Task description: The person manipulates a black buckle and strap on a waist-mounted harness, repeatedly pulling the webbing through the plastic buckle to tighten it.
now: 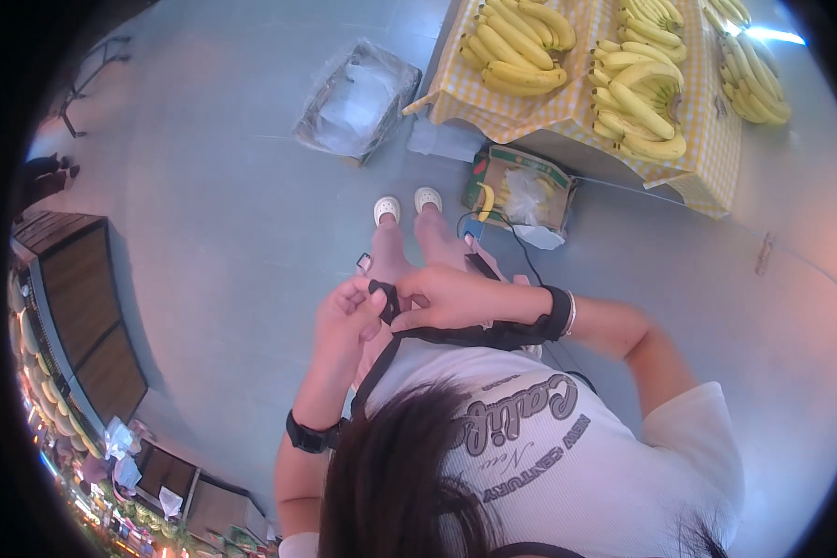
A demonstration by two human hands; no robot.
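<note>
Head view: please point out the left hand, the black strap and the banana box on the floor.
Left hand (346, 316), head view: middle of the hand.
Black strap (391, 301), head view: section between the hands.
Banana box (532, 160), head view: its green wall.

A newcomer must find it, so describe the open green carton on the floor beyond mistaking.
Look upper right for the table draped in yellow-and-white checked cloth. On the floor by its near side sits the open green carton. Unlike the plastic-wrapped box farther left, it shows yellow bananas beside crumpled plastic.
</note>
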